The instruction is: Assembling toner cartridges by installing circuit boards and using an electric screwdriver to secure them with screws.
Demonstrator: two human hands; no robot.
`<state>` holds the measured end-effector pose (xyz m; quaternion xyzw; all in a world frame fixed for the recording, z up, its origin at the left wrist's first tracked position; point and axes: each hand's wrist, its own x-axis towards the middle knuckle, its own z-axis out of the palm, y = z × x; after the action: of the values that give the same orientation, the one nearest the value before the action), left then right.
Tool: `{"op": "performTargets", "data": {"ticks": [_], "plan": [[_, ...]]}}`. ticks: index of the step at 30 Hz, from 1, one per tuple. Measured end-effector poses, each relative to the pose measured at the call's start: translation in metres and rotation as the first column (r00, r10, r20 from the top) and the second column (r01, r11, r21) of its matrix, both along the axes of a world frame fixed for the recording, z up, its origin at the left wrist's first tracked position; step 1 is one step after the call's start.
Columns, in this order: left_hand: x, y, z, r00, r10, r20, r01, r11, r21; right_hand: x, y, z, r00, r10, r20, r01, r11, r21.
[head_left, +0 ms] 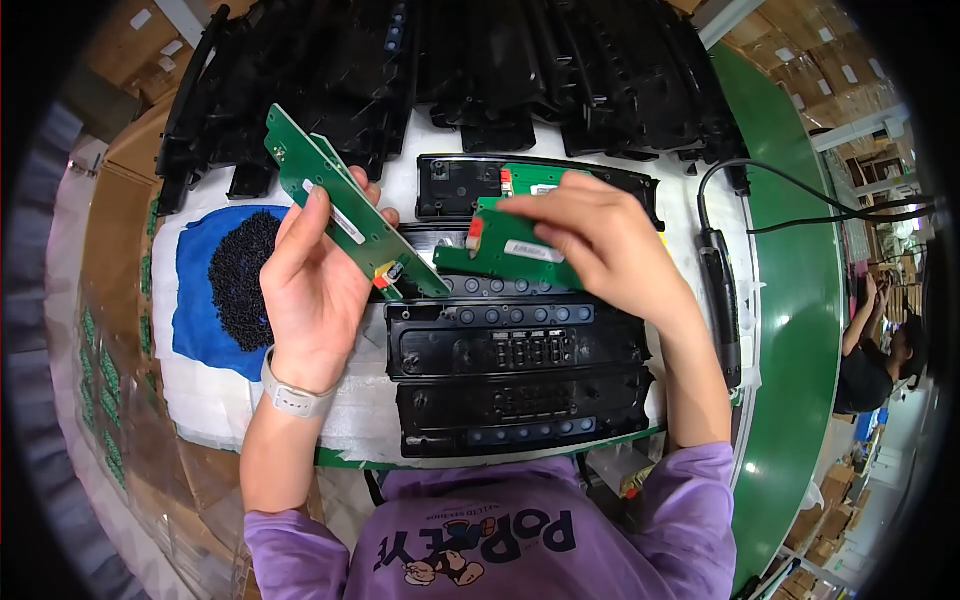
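Note:
My left hand (325, 265) is closed around green circuit boards (345, 205), at least two stacked at a tilt, with a red-and-white connector near the lower end. Pinched in my right hand (610, 240) is a single green circuit board (510, 250) with a white label and a red connector. It is over one of the long black plastic panels, whose row of round dark buttons shows below the board. Behind it, another black panel (450, 190) has a green board lying in it. Nearer to me are two more black panels (470, 345) (430, 415) with button rows.
A heap of black screws (240, 280) rests on a blue cloth (195, 260) at the left. Many black plastic housings (500, 70) are piled along the back. A corded black electric screwdriver (718, 300) lies at the right, beside a green surface (790, 330). Another person (875, 370) is farther right.

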<state>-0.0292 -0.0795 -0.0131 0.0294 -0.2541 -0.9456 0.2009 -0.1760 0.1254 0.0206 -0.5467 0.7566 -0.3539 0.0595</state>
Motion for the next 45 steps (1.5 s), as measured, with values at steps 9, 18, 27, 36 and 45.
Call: {"op": "performTargets", "data": {"ticks": [9,18,27,36,45], "plan": [[0.001,-0.002,0.0,0.999,-0.003,0.04,0.003,1.0,-0.001,0.003,-0.001,-0.019,0.997,0.073,-0.02,-0.072,0.996,0.048],[-0.002,0.008,0.004,0.989,0.034,0.146,-0.034,0.999,-0.003,0.007,-0.002,-0.026,0.993,0.008,-0.115,0.003,0.996,0.089],[0.0,0.013,-0.005,0.987,-0.019,0.161,0.023,0.999,-0.023,0.008,-0.001,-0.017,0.983,-0.02,-0.181,0.025,0.999,0.026],[0.003,0.036,0.008,0.984,0.002,0.177,0.05,0.957,-0.285,0.045,-0.019,0.019,0.946,0.01,0.323,0.037,0.99,-0.138],[0.001,0.036,0.023,0.98,-0.109,0.167,0.163,0.92,-0.356,0.029,-0.016,0.01,0.84,-0.148,0.522,0.25,0.96,-0.13]]}}
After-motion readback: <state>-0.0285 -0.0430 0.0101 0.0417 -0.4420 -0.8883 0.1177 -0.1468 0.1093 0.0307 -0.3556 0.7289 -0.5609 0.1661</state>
